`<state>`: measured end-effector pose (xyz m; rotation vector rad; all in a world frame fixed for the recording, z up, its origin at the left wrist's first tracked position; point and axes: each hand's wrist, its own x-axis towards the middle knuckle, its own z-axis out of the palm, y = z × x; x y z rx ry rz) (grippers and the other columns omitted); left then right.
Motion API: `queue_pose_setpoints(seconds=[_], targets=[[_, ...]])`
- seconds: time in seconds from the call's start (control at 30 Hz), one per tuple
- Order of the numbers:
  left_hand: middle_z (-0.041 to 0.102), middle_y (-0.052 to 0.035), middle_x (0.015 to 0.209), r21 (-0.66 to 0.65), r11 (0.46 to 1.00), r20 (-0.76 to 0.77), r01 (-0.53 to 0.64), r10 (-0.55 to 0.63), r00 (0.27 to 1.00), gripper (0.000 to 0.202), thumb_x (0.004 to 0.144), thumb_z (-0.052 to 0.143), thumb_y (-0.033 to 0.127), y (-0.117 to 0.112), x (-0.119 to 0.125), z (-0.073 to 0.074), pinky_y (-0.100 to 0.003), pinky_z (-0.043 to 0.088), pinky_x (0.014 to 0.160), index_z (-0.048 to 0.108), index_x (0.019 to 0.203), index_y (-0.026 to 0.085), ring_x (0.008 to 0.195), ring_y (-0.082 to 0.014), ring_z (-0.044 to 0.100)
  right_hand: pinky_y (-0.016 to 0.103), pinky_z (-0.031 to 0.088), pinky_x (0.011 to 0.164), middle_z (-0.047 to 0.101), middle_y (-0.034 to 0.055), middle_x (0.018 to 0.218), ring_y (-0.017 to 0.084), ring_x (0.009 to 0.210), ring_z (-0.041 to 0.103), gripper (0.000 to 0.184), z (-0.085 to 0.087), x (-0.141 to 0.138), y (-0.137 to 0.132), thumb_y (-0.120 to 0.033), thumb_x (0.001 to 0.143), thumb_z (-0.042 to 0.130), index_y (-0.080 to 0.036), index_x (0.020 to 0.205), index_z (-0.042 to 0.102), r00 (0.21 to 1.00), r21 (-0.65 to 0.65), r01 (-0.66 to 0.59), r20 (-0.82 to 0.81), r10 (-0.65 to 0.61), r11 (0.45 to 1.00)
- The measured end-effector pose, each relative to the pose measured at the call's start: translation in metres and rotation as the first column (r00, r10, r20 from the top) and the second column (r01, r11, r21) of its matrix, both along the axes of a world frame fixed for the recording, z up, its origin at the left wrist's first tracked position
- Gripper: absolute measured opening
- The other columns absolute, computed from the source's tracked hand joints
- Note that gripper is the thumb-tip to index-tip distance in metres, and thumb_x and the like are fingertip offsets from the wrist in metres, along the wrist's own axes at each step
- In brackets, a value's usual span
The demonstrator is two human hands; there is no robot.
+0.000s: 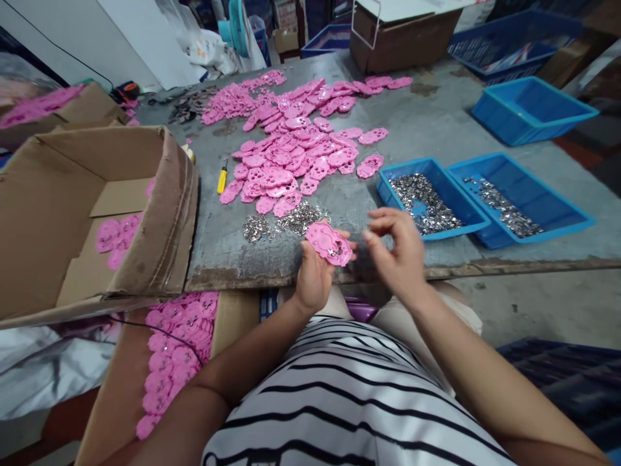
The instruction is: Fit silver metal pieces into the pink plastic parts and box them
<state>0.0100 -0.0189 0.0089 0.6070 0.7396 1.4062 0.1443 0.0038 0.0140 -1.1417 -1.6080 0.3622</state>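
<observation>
The left hand (314, 275) holds a pink plastic piece (330, 243) just over the near edge of the grey tabletop (436, 123), its fingers closed around the piece from below, with small silvery metal bits seated in the piece's face. The right hand (395, 249) hovers just beside it to the right, fingers drawn narrow with thumb and forefinger pinched together; whether they grip one of the tiny metal parts is too small to tell. On the tabletop just beyond the held piece lies a loose scatter of metal parts (286, 223), and behind that a broad heap of pink pieces (295, 152) stretches toward the far edge. A yellow-handled screwdriver (222, 177) lies at the left of the heap, near the left edge. Toward the right edge stand two blue trays side by side and touching: the nearer tray (388, 188) holds a pile of metal parts, the second tray (543, 220) a thinner line of them. A third blue tray (533, 110) sits farther back, off the right side. Against the tabletop's left edge stands a large cardboard box (58, 213), open, with a few pink pieces on its bottom. Below the near edge, a lower carton (121, 388) holds fitted pink pieces (174, 356) in a heap. A brown box (402, 39) rests at the far edge
</observation>
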Motion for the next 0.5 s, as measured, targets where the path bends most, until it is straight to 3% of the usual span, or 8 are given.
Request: queue_pose_setpoints(seconds=[0.1, 0.17, 0.2, 0.27, 0.3, 0.33, 0.4, 0.5], targets=[[0.066, -0.0074, 0.101, -0.009, 0.999, -0.040, 0.036, -0.036, 0.999, 0.061, 0.075, 0.064, 0.056, 0.002, -0.004, -0.003, -0.033, 0.053, 0.079, 0.048, 0.122, 0.022, 0.097, -0.0235, 0.066, 0.032, 0.047, 0.077, 0.062, 0.0083, 0.100, 0.017, 0.086, 0.058, 0.008, 0.021, 0.046, 0.024, -0.025, 0.084, 0.055, -0.020, 0.090, 0.057, 0.969, -0.034, 0.243, 0.057, -0.241, 0.969], [0.065, -0.0036, 0.097, -0.032, 0.998, -0.083, 0.045, -0.047, 0.995, 0.060, 0.067, 0.075, 0.035, 0.004, -0.007, -0.005, -0.030, 0.053, 0.071, 0.046, 0.118, 0.023, 0.086, -0.0203, 0.067, 0.031, 0.046, 0.079, 0.064, 0.0117, 0.101, 0.017, 0.082, 0.058, 0.017, 0.033, 0.081, 0.042, -0.024, 0.084, 0.056, -0.015, 0.097, 0.061, 0.866, -0.154, 0.471, 0.269, -0.422, 0.869], [0.065, -0.0022, 0.094, -0.042, 0.998, -0.106, 0.044, -0.048, 0.993, 0.060, 0.064, 0.076, 0.027, 0.004, -0.009, -0.006, -0.028, 0.053, 0.068, 0.046, 0.116, 0.022, 0.082, -0.0190, 0.067, 0.032, 0.045, 0.079, 0.063, 0.0151, 0.105, 0.018, 0.085, 0.059, 0.022, 0.038, 0.098, 0.049, -0.024, 0.085, 0.056, -0.012, 0.103, 0.062, 0.769, -0.208, 0.597, 0.422, -0.479, 0.775], [0.064, -0.0010, 0.091, -0.063, 0.997, -0.148, 0.033, -0.042, 0.988, 0.055, 0.062, 0.073, 0.020, 0.005, -0.012, -0.009, -0.027, 0.052, 0.062, 0.046, 0.110, 0.021, 0.076, -0.0174, 0.067, 0.034, 0.043, 0.080, 0.062, 0.0221, 0.113, 0.025, 0.099, 0.059, 0.032, 0.045, 0.127, 0.059, -0.023, 0.089, 0.051, -0.008, 0.115, 0.061, 0.588, -0.336, 0.745, 0.739, -0.328, 0.576], [0.064, -0.0011, 0.090, -0.073, 0.997, -0.171, 0.026, -0.038, 0.985, 0.053, 0.063, 0.071, 0.020, 0.005, -0.013, -0.010, -0.026, 0.052, 0.061, 0.046, 0.109, 0.021, 0.074, -0.0168, 0.066, 0.034, 0.043, 0.079, 0.060, 0.0248, 0.116, 0.028, 0.103, 0.059, 0.033, 0.046, 0.139, 0.061, -0.020, 0.089, 0.048, -0.006, 0.117, 0.061, 0.531, -0.394, 0.783, 0.827, -0.186, 0.482], [0.064, -0.0009, 0.089, -0.085, 0.996, -0.193, 0.021, -0.037, 0.980, 0.051, 0.063, 0.069, 0.019, 0.006, -0.015, -0.012, -0.026, 0.051, 0.059, 0.046, 0.108, 0.020, 0.072, -0.0161, 0.066, 0.034, 0.043, 0.077, 0.061, 0.0259, 0.115, 0.030, 0.103, 0.060, 0.033, 0.047, 0.147, 0.063, -0.016, 0.088, 0.047, -0.005, 0.114, 0.063, 0.516, -0.435, 0.796, 0.851, -0.097, 0.422], [0.064, -0.0006, 0.087, -0.116, 0.993, -0.229, 0.032, -0.058, 0.972, 0.051, 0.062, 0.068, 0.018, 0.008, -0.018, -0.017, -0.024, 0.050, 0.056, 0.046, 0.108, 0.020, 0.070, -0.0155, 0.065, 0.031, 0.043, 0.072, 0.065, 0.0227, 0.111, 0.030, 0.100, 0.062, 0.029, 0.044, 0.159, 0.064, -0.013, 0.084, 0.049, -0.007, 0.106, 0.069, 0.535, -0.491, 0.788, 0.845, -0.017, 0.370], [0.065, -0.0018, 0.086, -0.165, 0.981, -0.274, 0.100, -0.143, 0.951, 0.047, 0.061, 0.068, 0.020, 0.011, -0.021, -0.025, -0.024, 0.050, 0.053, 0.048, 0.103, 0.018, 0.069, -0.0161, 0.065, 0.028, 0.044, 0.069, 0.068, 0.0169, 0.108, 0.028, 0.098, 0.064, 0.028, 0.038, 0.166, 0.066, -0.012, 0.081, 0.051, -0.012, 0.101, 0.071, 0.562, -0.524, 0.772, 0.827, -0.001, 0.358]])
